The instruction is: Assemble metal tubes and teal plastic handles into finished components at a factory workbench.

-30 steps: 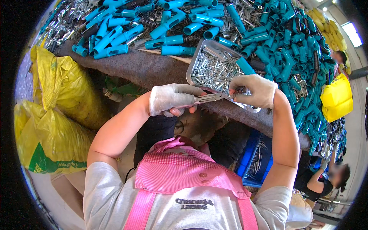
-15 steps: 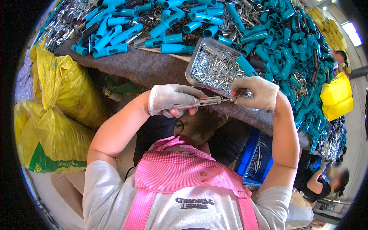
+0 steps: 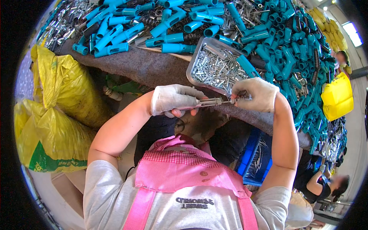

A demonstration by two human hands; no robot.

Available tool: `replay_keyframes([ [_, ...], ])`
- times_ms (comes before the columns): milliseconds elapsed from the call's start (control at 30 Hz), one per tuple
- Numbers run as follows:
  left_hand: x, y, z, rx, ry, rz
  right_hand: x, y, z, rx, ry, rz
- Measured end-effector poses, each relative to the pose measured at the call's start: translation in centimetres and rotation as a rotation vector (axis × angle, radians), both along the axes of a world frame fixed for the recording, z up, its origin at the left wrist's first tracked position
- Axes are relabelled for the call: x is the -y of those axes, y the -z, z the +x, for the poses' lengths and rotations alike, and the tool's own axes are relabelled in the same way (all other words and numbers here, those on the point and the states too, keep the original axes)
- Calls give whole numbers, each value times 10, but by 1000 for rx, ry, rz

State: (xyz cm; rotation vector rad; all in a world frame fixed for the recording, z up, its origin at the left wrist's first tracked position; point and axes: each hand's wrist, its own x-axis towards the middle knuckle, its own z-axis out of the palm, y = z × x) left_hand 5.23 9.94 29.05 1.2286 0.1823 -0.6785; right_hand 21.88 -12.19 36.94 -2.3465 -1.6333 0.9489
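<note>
Pink striped apron (image 3: 172, 179), checked trim (image 3: 186, 161), grey short-sleeved T-shirt (image 3: 172, 217), off-white gloves (image 3: 168, 100)

Both gloved hands (image 3: 170, 99) (image 3: 257, 95) face each other, fingers (image 3: 176, 112) curled.

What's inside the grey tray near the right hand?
The grey tray holds loose silver pins piled over its floor. A teal tube overlaps its right side, and the right hand covers the lower-right corner; whatever lies beneath them is hidden.

Dark lettering (image 3: 194, 202) stands on the grey shirt (image 3: 165, 209), and small, unreadable print (image 3: 76, 164) on a yellow sack (image 3: 57, 134).
</note>
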Motion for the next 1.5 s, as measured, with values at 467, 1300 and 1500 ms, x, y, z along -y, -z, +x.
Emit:
replay_keyframes([
  [467,-6,7,2,-8,-23,-62,2,6,6,-175,80,74],
  [1300,6,12,7,-40,-75,-149,-8,34,-10,-419,254,259],
  [1500,11,14,4,-18,-79,-244,-5,38,-8,-537,316,177],
])
